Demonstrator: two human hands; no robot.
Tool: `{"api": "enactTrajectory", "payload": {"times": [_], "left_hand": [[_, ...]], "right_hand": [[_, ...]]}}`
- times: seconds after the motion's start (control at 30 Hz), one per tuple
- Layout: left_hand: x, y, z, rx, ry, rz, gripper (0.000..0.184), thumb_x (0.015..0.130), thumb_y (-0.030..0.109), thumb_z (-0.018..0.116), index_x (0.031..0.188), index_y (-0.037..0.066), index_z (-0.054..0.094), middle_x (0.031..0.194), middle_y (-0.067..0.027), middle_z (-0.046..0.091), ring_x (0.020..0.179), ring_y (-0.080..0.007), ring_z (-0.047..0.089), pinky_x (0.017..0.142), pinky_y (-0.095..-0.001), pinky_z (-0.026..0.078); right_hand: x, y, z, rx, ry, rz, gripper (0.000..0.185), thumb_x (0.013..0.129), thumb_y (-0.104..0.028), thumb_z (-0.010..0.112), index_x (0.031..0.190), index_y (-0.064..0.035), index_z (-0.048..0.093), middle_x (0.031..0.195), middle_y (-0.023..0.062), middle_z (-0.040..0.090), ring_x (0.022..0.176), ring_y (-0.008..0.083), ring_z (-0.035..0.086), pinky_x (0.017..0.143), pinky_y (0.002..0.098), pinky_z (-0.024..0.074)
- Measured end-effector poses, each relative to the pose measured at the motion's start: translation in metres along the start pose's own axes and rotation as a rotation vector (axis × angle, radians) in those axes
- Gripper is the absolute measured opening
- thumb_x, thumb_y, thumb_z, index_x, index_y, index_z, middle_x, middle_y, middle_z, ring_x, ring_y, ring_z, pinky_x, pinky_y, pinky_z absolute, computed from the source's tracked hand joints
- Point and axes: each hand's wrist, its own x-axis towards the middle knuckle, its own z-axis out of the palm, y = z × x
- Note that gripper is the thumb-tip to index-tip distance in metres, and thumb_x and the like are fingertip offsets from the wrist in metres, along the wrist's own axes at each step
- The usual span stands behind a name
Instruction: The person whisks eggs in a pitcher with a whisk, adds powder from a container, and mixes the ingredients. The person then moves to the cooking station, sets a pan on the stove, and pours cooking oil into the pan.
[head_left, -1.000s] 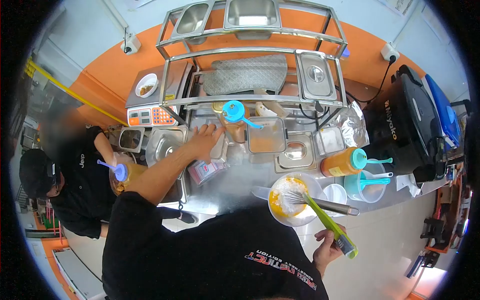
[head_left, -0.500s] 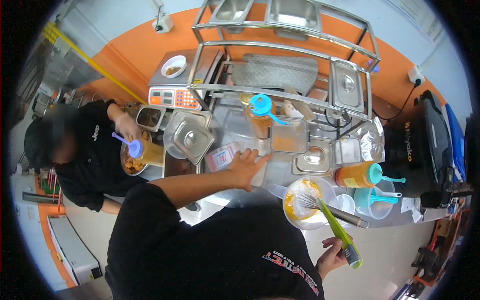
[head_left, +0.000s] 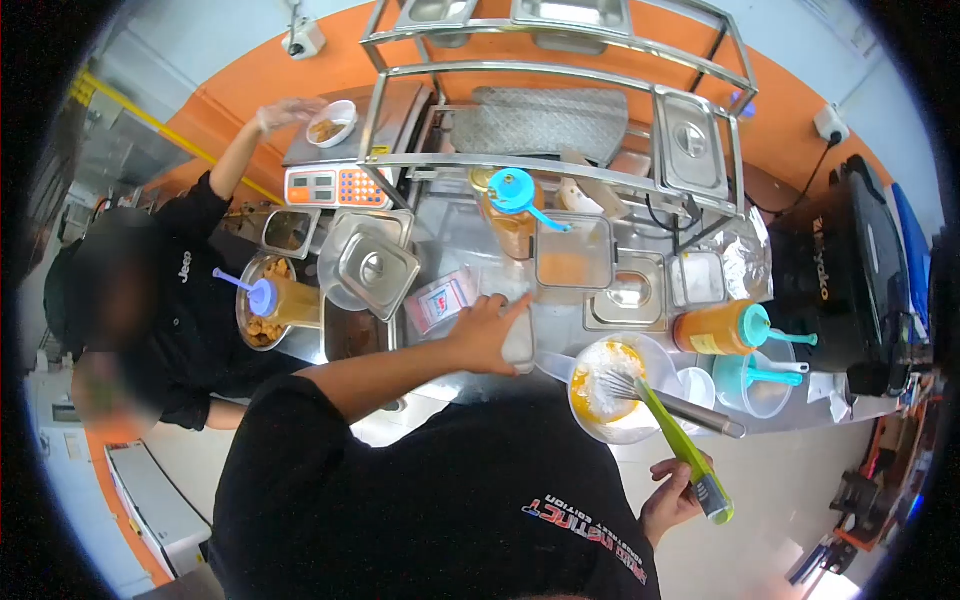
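Note:
My left hand [head_left: 485,335] grips a small pale container [head_left: 518,342] at the counter's front edge, beside a pink-and-white packet [head_left: 441,300]. Lower right, my right hand [head_left: 677,498] holds a green-handled utensil [head_left: 680,445]. That utensil slants toward a clear mixing bowl [head_left: 655,365] with white powder [head_left: 603,385] over something yellow. A metal whisk [head_left: 690,410] rests in the bowl, its handle crossing the green one. Behind my left hand stands a bottle [head_left: 512,215] with a blue cap, next to a clear tub [head_left: 574,262] of tan contents.
At left, a co-worker's gloved hand [head_left: 290,114] is at a white bowl [head_left: 331,125] on the scale [head_left: 340,187]. A metal rack [head_left: 560,165] spans the back. To the right are an orange bottle [head_left: 712,328], a clear tub [head_left: 755,390] and a black appliance [head_left: 825,265].
My left hand has come forward and right from the back of the counter with the small container. The co-worker's gloved hand has moved up to the white bowl. The camera view has shifted.

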Motion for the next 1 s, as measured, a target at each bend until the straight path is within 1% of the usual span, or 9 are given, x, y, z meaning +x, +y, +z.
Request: {"api": "enactTrajectory", "payload": {"times": [0.07, 0.13, 0.33, 0.57, 0.67, 0.73, 0.87, 0.93, 1.0], "left_hand": [[0.009, -0.020, -0.003, -0.142, -0.012, 0.028, 0.114, 0.062, 0.047, 0.084, 0.151, 0.012, 0.021, 0.132, -0.0251, 0.040, 0.122, -0.0400, 0.043, 0.099, -0.0490, 0.039], [0.020, -0.037, -0.012, -0.364, -0.053, -0.041, 0.098, 0.072, 0.052, 0.078, 0.147, 0.009, 0.032, 0.136, -0.0275, 0.040, 0.127, -0.0397, 0.042, 0.104, -0.0473, 0.037], [0.039, -0.056, -0.031, -0.758, -0.398, -0.224, 0.081, 0.087, 0.060, 0.060, 0.143, 0.006, 0.038, 0.137, -0.0226, 0.044, 0.130, -0.0326, 0.042, 0.106, -0.0452, 0.036], [0.055, -0.080, -0.016, -0.682, -0.317, -0.275, 0.075, 0.090, 0.061, 0.056, 0.137, 0.003, 0.044, 0.138, -0.0184, 0.047, 0.129, -0.0264, 0.043, 0.102, -0.0429, 0.038], [0.046, -0.077, -0.012, -0.588, -0.019, -0.218, 0.070, 0.089, 0.052, 0.061, 0.135, 0.003, 0.045, 0.132, -0.0206, 0.048, 0.124, -0.0313, 0.046, 0.101, -0.0431, 0.038], [0.035, -0.061, -0.009, -0.116, 0.581, -0.105, 0.071, 0.082, 0.045, 0.071, 0.135, 0.006, 0.045, 0.132, -0.0252, 0.044, 0.123, -0.0401, 0.042, 0.102, -0.0481, 0.036], [0.000, -0.008, -0.013, -0.020, 0.554, 0.014, 0.079, 0.075, 0.038, 0.076, 0.138, 0.007, 0.041, 0.132, -0.0221, 0.039, 0.122, -0.0399, 0.038, 0.101, -0.0505, 0.032], [-0.019, 0.009, -0.007, 0.081, 0.248, 0.104, 0.091, 0.068, 0.037, 0.081, 0.140, 0.005, 0.035, 0.131, -0.0185, 0.041, 0.126, -0.0376, 0.038, 0.100, -0.0524, 0.032], [-0.028, 0.002, 0.015, 0.136, 0.196, 0.070, 0.096, 0.066, 0.036, 0.082, 0.142, 0.005, 0.032, 0.132, -0.0177, 0.040, 0.126, -0.0368, 0.038, 0.099, -0.0530, 0.032]], "right_hand": [[0.000, -0.002, 0.000, -0.032, 0.033, -0.024, 0.031, 0.095, -0.027, 0.060, 0.099, 0.0043, 0.056, 0.070, 0.0085, 0.058, 0.054, 0.0112, 0.054, 0.048, 0.0216, 0.0390], [-0.002, 0.005, -0.008, 0.029, -0.001, 0.032, 0.031, 0.092, -0.024, 0.063, 0.102, 0.0048, 0.055, 0.091, 0.0135, 0.059, 0.056, 0.0147, 0.058, 0.048, 0.0234, 0.0438], [-0.004, 0.013, -0.011, 0.073, -0.006, 0.040, 0.030, 0.092, -0.020, 0.064, 0.102, 0.0063, 0.055, 0.095, 0.0155, 0.058, 0.057, 0.0155, 0.060, 0.047, 0.0235, 0.0446], [-0.007, 0.018, -0.018, 0.064, 0.000, 0.063, 0.027, 0.091, -0.017, 0.063, 0.104, 0.0059, 0.055, 0.098, 0.0160, 0.058, 0.058, 0.0160, 0.060, 0.048, 0.0236, 0.0456], [-0.007, 0.015, -0.016, 0.063, 0.007, 0.064, 0.027, 0.092, -0.017, 0.063, 0.104, 0.0058, 0.055, 0.098, 0.0161, 0.058, 0.058, 0.0161, 0.060, 0.048, 0.0236, 0.0457], [-0.008, 0.015, -0.015, 0.068, 0.005, 0.069, 0.027, 0.092, -0.017, 0.063, 0.104, 0.0059, 0.055, 0.098, 0.0162, 0.058, 0.058, 0.0160, 0.060, 0.048, 0.0235, 0.0457], [-0.007, 0.014, -0.012, 0.069, -0.010, 0.039, 0.028, 0.092, -0.017, 0.063, 0.104, 0.0061, 0.055, 0.097, 0.0164, 0.059, 0.058, 0.0159, 0.060, 0.048, 0.0238, 0.0459], [-0.006, 0.014, -0.012, 0.078, -0.012, 0.037, 0.028, 0.092, -0.017, 0.063, 0.104, 0.0062, 0.055, 0.096, 0.0164, 0.059, 0.058, 0.0159, 0.060, 0.048, 0.0240, 0.0461], [-0.006, 0.014, -0.011, 0.091, -0.014, 0.033, 0.028, 0.092, -0.017, 0.063, 0.104, 0.0063, 0.055, 0.096, 0.0165, 0.059, 0.058, 0.0158, 0.060, 0.048, 0.0242, 0.0462]]}}
